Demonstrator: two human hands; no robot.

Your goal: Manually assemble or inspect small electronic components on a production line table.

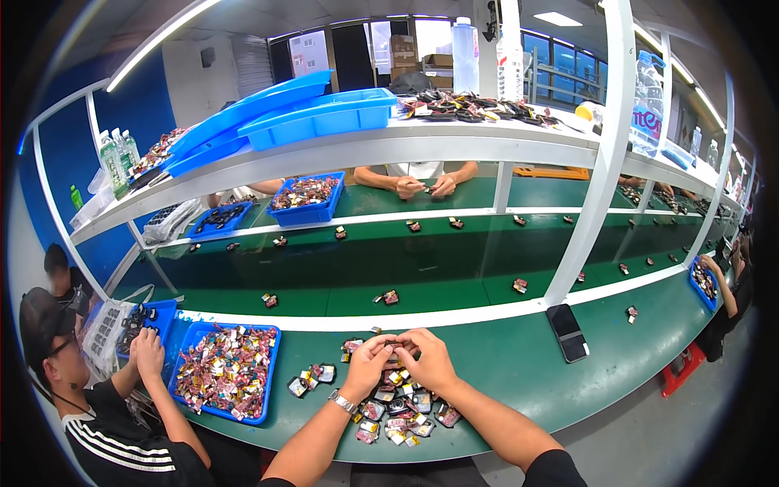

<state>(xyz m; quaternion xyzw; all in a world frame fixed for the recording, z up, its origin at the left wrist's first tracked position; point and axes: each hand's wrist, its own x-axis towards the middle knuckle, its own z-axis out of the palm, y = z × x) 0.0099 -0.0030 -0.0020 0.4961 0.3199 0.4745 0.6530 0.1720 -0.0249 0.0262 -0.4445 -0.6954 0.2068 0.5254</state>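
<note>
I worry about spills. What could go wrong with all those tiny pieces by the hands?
The pile of small parts lies close to the table's front edge, so a nudge might knock some off. Both hands pinch one small part between them; it could slip. The phone might get bumped.

A long green table (519,369) curves across the room. White shelves (422,144) on white posts (604,154) stand over it. The wall (134,105) on the left is blue. Dark windows (568,61) sit at the back. Long lights (158,40) glow on the ceiling. The floor (649,438) is grey.
</note>
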